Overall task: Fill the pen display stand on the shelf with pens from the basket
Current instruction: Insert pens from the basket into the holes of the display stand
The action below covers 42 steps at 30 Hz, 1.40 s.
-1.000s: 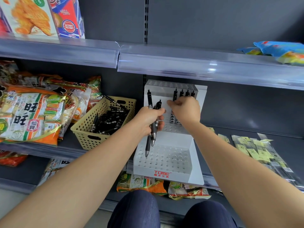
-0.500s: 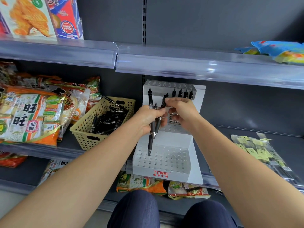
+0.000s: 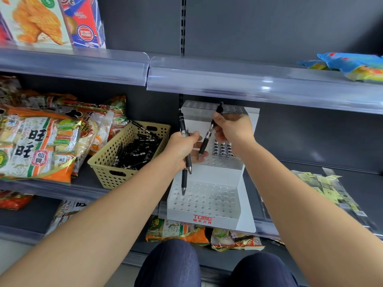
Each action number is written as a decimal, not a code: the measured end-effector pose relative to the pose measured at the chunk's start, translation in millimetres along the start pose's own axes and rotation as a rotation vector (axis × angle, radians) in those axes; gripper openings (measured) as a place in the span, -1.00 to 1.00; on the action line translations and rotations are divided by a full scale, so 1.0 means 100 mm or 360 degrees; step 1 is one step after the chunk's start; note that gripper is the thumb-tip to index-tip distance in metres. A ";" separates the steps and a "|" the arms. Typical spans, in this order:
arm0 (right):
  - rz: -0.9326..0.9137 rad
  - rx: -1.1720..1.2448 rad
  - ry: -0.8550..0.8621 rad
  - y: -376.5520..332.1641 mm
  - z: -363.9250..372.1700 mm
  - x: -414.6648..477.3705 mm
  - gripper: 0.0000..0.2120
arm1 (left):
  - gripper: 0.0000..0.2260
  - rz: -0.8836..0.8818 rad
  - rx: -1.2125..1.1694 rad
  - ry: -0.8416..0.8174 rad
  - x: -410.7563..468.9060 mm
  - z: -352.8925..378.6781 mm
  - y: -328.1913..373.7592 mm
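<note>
A white stepped pen display stand (image 3: 209,216) with rows of holes stands on the middle shelf. My left hand (image 3: 182,148) grips two black pens (image 3: 184,179) upright in front of the stand, tips pointing down over the lower tier. My right hand (image 3: 233,127) pinches one black pen (image 3: 207,137), tilted, in front of the stand's upper tiers. It hides the pens standing in the top tier. Left of the stand, a yellow perforated basket (image 3: 107,162) holds several black pens (image 3: 138,150).
Snack bags (image 3: 39,141) fill the shelf left of the basket. Clear packets with yellow labels (image 3: 329,193) lie to the right of the stand. The upper shelf edge (image 3: 228,83) hangs just above the stand. More snack bags (image 3: 178,230) lie on the shelf below; my knees are at the bottom.
My right hand has taken one pen out of the bundle in my left hand and lifted it up toward the upper tier. My left hand stays in place with two pens.
</note>
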State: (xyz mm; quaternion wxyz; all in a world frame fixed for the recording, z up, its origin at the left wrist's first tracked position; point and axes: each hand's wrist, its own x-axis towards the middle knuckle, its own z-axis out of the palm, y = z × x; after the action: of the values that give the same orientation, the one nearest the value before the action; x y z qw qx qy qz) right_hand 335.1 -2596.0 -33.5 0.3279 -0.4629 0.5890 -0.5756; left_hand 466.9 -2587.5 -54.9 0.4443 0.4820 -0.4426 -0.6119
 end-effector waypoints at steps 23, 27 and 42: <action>-0.0500 -0.0467 0.0509 0.03 0.11 0.14 -0.79 | -0.93 -0.0094 -0.0020 0.0136 0.03 -0.08 -0.01; -0.0513 -0.0534 0.0480 0.05 0.14 0.16 -0.76 | -0.92 0.0028 -0.0067 0.0212 0.06 -0.06 -0.03; -0.0566 -0.1030 0.0333 0.28 0.10 0.09 -0.67 | -0.93 0.0191 -0.0201 0.0177 0.07 -0.02 -0.03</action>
State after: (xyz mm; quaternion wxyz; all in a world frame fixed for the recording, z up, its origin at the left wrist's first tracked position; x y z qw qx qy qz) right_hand 336.1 -2610.4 -60.4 -0.0019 -0.5762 0.6810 -0.4519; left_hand 467.2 -2594.1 -59.4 0.5335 0.4589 -0.4058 -0.5832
